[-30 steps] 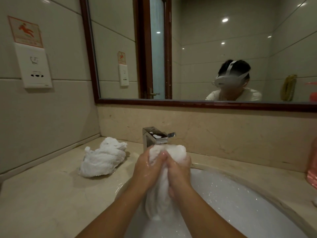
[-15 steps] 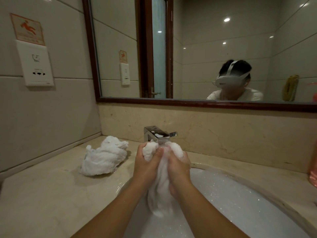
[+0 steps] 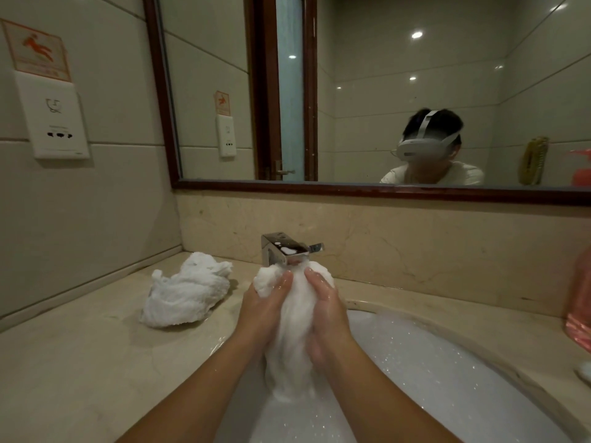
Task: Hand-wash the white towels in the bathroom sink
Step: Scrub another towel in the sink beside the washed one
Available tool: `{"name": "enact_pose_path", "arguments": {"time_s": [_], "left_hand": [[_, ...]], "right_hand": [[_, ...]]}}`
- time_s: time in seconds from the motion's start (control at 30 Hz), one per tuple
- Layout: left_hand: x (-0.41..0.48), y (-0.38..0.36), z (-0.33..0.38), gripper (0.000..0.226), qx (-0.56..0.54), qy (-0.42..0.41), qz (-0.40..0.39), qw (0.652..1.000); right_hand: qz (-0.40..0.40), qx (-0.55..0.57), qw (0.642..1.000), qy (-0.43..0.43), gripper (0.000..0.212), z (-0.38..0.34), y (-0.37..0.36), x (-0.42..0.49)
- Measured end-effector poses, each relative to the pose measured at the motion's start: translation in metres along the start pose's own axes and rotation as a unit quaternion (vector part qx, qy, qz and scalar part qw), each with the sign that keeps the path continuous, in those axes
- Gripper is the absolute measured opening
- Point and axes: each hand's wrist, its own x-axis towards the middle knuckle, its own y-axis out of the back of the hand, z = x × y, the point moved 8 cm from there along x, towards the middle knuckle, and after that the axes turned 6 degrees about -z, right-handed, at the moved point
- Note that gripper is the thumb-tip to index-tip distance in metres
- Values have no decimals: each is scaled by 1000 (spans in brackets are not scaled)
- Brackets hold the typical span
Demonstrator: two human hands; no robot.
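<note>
A wet white towel (image 3: 292,340) hangs bunched between my hands above the sink (image 3: 447,356), its top just under the chrome faucet (image 3: 284,251). My left hand (image 3: 265,311) grips its left side and my right hand (image 3: 329,314) grips its right side, palms facing each other. The towel's lower end dips toward the foamy white water. A second white towel (image 3: 185,295) lies crumpled on the counter to the left of the sink.
The beige stone counter (image 3: 80,362) runs left to a tiled wall with a white socket plate (image 3: 54,123). A wood-framed mirror (image 3: 351,91) sits behind the faucet. A pink object (image 3: 579,311) stands at the right edge.
My hands have slid apart and lower on the towel, and the towel's top has risen closer to the faucet spout. The towel on the counter has not moved.
</note>
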Motion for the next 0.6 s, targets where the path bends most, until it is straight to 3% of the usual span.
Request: {"name": "enact_pose_path", "arguments": {"time_s": [0.17,0.3,0.43,0.47,0.53,0.6], "left_hand": [[-5,-3,12,33,47,-73,0,996],[-8,-5,20,38,63,-116,0,991],[-10,-4,21,37,66,-133,8,989],[-10,-4,21,37,62,-135,8,989],[-10,-5,22,38,56,-136,7,989],[-10,-4,22,36,41,-138,9,990]], "right_hand": [[42,-66,997,16,57,-5,7,-1],[-19,-25,999,-37,108,4,-2,0],[-5,-20,999,-41,109,12,3,8],[9,-35,999,-18,98,6,4,7],[17,-61,998,25,54,-8,1,-3],[28,-78,996,41,30,-13,4,-5]]}}
